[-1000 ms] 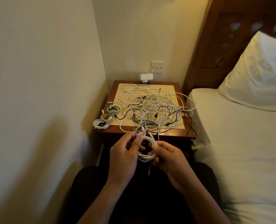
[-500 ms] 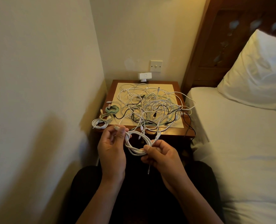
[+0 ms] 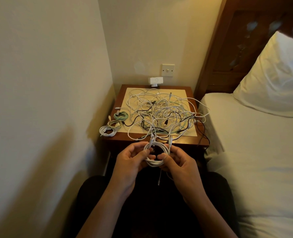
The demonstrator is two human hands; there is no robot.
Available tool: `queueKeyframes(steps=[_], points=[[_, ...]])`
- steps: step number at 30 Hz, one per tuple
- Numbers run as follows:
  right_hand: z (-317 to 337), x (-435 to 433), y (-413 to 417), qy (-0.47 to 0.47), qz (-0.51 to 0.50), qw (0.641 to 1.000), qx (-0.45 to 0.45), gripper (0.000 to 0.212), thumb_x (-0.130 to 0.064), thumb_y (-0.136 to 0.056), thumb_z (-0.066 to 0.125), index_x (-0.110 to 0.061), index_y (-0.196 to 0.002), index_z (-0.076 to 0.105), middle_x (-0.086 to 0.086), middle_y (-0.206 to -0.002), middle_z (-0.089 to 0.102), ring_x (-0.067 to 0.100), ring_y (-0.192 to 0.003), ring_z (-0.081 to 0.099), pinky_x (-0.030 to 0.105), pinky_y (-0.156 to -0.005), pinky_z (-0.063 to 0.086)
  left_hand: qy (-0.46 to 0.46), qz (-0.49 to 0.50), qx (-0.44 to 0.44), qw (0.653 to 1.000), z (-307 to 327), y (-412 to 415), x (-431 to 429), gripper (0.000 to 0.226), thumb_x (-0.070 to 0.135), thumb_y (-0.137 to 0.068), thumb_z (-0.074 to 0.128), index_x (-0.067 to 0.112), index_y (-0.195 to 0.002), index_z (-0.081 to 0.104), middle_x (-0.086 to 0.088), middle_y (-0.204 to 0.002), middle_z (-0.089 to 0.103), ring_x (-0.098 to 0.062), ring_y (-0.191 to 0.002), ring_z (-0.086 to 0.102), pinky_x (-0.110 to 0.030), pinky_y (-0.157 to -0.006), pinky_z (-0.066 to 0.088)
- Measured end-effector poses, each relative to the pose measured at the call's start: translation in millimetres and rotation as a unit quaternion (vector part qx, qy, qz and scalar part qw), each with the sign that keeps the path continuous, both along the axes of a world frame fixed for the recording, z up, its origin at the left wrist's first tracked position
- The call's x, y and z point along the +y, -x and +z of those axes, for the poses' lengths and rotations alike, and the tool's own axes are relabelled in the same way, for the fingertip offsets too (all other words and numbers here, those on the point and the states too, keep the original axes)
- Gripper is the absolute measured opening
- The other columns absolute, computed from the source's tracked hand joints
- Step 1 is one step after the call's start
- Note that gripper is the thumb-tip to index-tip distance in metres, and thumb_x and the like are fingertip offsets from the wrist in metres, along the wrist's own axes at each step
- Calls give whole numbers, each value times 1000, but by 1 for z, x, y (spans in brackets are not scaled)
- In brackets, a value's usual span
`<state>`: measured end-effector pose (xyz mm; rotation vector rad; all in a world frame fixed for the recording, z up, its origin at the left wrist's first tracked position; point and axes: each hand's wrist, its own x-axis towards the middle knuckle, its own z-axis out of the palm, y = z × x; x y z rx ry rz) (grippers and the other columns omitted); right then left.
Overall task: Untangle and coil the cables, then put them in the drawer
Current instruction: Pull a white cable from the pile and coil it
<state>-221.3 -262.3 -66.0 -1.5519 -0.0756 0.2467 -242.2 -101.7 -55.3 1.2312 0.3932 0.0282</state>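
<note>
1. The white round cable coil is held in the air between both hands, just in front of the near edge of the brown wooden bedside table.
2. The left hand pinches the coil's left side between thumb and curled fingers.
3. The right hand grips the coil's right side, thumb on top and the other fingers curled behind it.
4. A thin loose end of the cable hangs down below the fingers, over the dark lap.
5. Just beyond the fingertips, a large tangle of white, black and mint cables lies on a cream rectangular mat on the table; some strands spill over the near edge toward the hands.
6. Beyond and to the left of the left fingers, three small wound cables sit along the table's left edge: a mint-green coil, a beige coil and a white coil.
7. Well beyond the fingers, a small white box-shaped device stands at the table's far edge, under a cream wall switch.
</note>
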Motion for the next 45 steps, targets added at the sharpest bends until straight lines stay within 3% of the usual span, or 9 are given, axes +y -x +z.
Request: queueKeyframes(steps=[6, 11, 14, 19, 24, 27, 32, 37, 45], points=[[-2, -5, -8, 8, -39, 999, 1, 35, -17, -97, 68, -24, -131, 62, -1, -102, 79, 15, -94, 76, 34, -85, 61, 45, -3, 19, 999, -2, -1, -3, 25, 4, -91, 69, 11, -116, 71, -9, -97, 77, -21, -83, 73, -35, -76, 61], [-2, -13, -15, 45, -23, 999, -16, 28, -12, -95, 71, -23, -121, 71, -4, -103, 78, 13, -96, 76, 36, -86, 63, 51, -9, 41, 998, -7, -1, 4, 20, 10, -90, 70, 11, -109, 77, -5, -91, 76, -18, -84, 71, -35, -79, 60], [-3, -14, -16, 71, -13, 997, -21, 26, -13, -94, 72, -24, -118, 73, -7, -104, 78, 9, -97, 75, 33, -86, 63, -2, -19, 57, 998, -9, 0, 9, 19, 11, -91, 71, 16, -109, 76, -5, -95, 78, -19, -89, 73, -33, -80, 58], [-10, -15, -19, 124, -2, 992, -13, 21, -17, -93, 75, -29, -110, 75, -11, -100, 77, 5, -94, 74, 33, -86, 62, -236, -134, 11, 962, -17, 2, 24, 30, 17, -94, 71, 38, -115, 69, -5, -91, 75, -19, -84, 72, -24, -72, 57], [-12, -12, -23, 162, 45, 986, -23, 18, -18, -95, 71, -28, -110, 75, -8, -98, 76, 6, -90, 74, 34, -84, 63, -239, -162, 16, 957, -21, 2, 32, 16, 24, -93, 73, 28, -108, 77, 2, -98, 76, -15, -88, 72, -23, -74, 57], [-13, -9, -28, 153, 85, 984, -31, 27, -20, -96, 70, -31, -121, 71, -11, -108, 75, 4, -101, 72, 33, -89, 61, -243, -134, 8, 961, -20, -3, 40, 18, 21, -92, 74, 28, -108, 78, 6, -101, 77, -12, -92, 73, -28, -80, 59], [-17, -6, -39, 143, 77, 986, -28, 41, -21, -98, 68, -45, -129, 61, -16, -119, 70, 1, -109, 67, 29, -89, 59, -287, 29, 11, 958, -29, -42, 82, 22, 26, -89, 77, 32, -110, 78, 13, -105, 77, -10, -99, 72, -35, -88, 57], [-21, -6, -52, 169, 60, 983, -22, 31, -19, -99, 66, -41, -121, 67, -17, -115, 71, 2, -110, 66, 29, -94, 56, -364, 168, 42, 915, -44, -106, 136, 22, 25, -88, 79, 22, -110, 78, 2, -97, 77, -12, -76, 75, -29, -71, 60], [-28, -10, -74, 178, 35, 983, -23, 26, -19, -99, 66, -39, -114, 71, -17, -110, 72, 3, -103, 67, 24, -87, 54, -456, 120, 110, 875, -85, -153, 157, 34, 19, -89, 79, 7, -120, 74, -9, -102, 76, -13, -73, 73, -34, -76, 63]])
